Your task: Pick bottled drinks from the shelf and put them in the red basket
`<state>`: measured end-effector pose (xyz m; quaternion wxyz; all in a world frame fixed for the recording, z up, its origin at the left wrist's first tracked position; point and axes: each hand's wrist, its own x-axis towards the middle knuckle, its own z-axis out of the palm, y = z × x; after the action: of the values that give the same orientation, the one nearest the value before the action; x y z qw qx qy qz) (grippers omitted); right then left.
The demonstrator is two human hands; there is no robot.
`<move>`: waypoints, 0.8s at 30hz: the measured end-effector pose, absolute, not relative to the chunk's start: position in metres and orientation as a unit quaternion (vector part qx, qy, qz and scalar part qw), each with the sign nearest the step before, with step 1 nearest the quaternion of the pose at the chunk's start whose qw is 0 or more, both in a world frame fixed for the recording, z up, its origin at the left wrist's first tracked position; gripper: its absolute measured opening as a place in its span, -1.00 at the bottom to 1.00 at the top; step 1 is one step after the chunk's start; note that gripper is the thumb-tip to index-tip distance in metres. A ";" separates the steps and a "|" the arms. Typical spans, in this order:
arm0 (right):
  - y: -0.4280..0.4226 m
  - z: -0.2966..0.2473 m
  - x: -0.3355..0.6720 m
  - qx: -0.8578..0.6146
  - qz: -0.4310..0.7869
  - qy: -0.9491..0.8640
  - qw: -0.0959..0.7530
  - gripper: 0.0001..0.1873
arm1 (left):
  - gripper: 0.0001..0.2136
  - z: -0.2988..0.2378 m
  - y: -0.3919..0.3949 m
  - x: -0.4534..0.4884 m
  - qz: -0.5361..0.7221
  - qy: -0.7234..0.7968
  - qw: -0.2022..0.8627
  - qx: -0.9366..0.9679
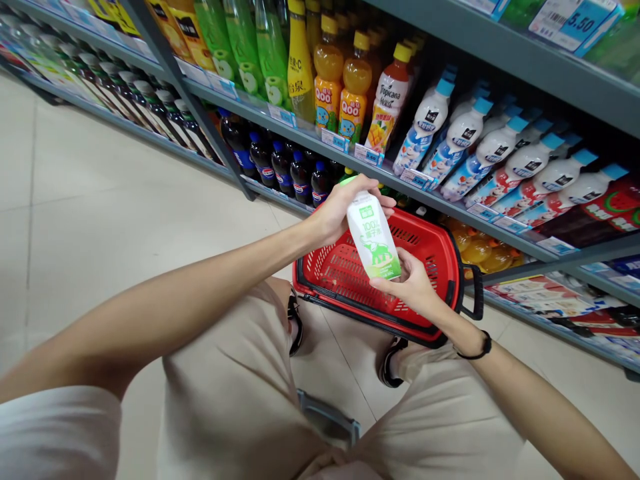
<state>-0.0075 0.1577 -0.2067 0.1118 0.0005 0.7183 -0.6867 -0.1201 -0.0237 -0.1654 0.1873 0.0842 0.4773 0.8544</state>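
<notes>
Between my two hands I hold a white drink carton (373, 233) with green print reading 100% and a green elephant-like picture. My left hand (345, 207) is closed around its upper end, with the fingers behind it. My right hand (413, 283) grips the lower end, thumb on the front near the bottom edge. The carton is tilted, its printed face towards me. Directly beneath it is a red shopping basket (320, 293) with slotted walls and a black handle.
Ahead, a grey shelf (310, 137) carries green, yellow and orange drink bottles, with white bottles with blue caps (463, 133) to the right. Dark Pepsi bottles (275, 163) stand on the lower shelf. Pale floor tiles (90, 220) lie to the left. My knees flank the basket's near side.
</notes>
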 end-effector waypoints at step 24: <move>0.176 -0.230 0.012 -0.109 -0.310 0.905 0.272 -0.48 | -0.56 -0.168 -0.016 -0.117 0.110 0.866 0.041 0.486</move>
<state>0.0121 0.1756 -0.2296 0.2720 -0.1095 0.9045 -0.3096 -0.1175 -0.0159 -0.1676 0.0407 0.4864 0.8659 0.1097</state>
